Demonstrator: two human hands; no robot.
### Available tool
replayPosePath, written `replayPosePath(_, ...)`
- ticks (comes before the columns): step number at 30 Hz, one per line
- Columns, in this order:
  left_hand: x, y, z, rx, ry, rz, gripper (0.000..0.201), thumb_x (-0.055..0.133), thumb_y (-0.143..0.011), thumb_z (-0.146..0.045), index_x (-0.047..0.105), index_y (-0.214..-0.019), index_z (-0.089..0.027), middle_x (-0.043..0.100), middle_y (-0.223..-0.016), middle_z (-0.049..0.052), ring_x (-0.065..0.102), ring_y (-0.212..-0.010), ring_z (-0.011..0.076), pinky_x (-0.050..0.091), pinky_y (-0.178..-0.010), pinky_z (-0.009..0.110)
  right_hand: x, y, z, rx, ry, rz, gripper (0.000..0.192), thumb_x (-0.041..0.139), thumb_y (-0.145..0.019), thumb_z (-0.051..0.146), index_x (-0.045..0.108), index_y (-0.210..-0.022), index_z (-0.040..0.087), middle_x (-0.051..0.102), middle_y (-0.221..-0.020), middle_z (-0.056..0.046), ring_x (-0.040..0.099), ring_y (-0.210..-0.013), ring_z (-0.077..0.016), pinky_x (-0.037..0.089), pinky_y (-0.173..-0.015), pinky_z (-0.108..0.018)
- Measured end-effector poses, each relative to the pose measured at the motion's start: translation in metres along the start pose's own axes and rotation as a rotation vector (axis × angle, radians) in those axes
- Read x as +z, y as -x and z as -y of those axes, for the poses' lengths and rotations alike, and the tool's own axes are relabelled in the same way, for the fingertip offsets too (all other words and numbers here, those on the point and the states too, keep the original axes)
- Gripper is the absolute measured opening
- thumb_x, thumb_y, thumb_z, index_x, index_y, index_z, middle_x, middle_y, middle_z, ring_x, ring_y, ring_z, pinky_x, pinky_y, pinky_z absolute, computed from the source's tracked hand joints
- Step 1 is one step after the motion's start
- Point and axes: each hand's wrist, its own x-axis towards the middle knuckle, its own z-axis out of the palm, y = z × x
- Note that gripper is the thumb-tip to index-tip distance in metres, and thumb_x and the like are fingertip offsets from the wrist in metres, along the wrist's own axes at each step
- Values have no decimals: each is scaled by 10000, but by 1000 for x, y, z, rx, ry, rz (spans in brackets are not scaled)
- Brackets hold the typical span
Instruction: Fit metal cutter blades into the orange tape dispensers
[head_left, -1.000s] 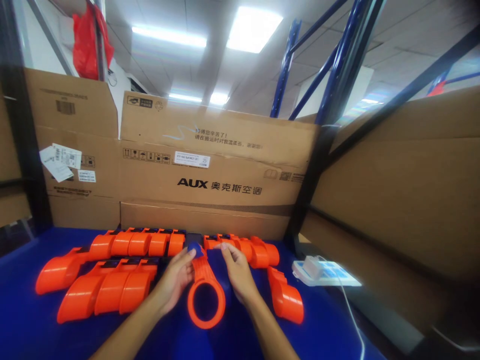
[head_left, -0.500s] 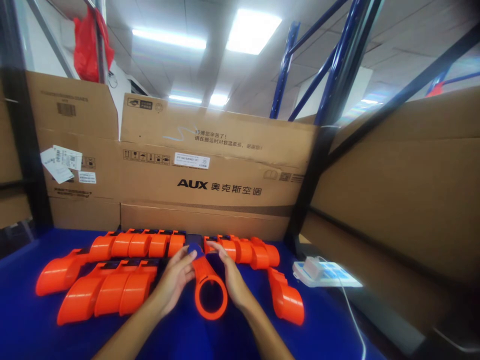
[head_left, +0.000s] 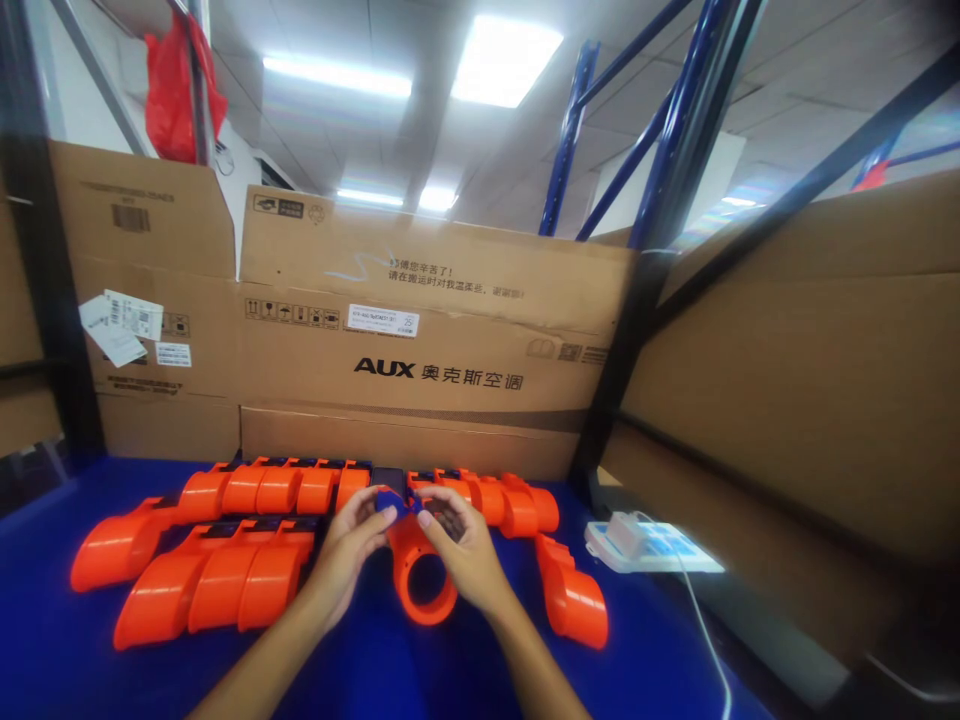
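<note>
Both of my hands hold one orange plastic part (head_left: 422, 580), a tube with a wide round opening that faces me. My left hand (head_left: 347, 560) grips it from the left and my right hand (head_left: 459, 556) from the right. The fingertips of both pinch a small blue piece (head_left: 390, 500) at the part's far, narrow end. The part rests low over the blue table (head_left: 60, 650).
Rows of similar orange parts (head_left: 217, 585) lie to the left and along the back (head_left: 480, 500), and one lies alone at the right (head_left: 570, 595). A white power strip (head_left: 645, 545) with a cable sits at the right. Cardboard boxes (head_left: 420, 340) wall the back and right.
The held orange part has moved away from me and tilted up, so its ring looks smaller. My right hand has closed in over its far end to meet my left fingers.
</note>
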Motion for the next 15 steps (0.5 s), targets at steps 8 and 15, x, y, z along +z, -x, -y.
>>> replayPosePath(8,1,-2,-1,25,-42,1,475,833,-690,-317,668,-1124,-213,690,-1118,79,649,-1045,236,520,-849,301,-1,1,0,-11,75,-7,324,704,-841,424,675,-1106,240,699,-1107,-80,648,-1032,-265,516,-881,-393)
replayPosePath(15,1,1,2,37,-47,2,467,824,-704,-332,664,-1126,-212,679,-1137,79,641,-1044,229,512,-844,299,0,1,3,-39,133,21,345,694,-850,413,666,-1135,220,700,-1128,-85,657,-1031,-259,526,-896,-399)
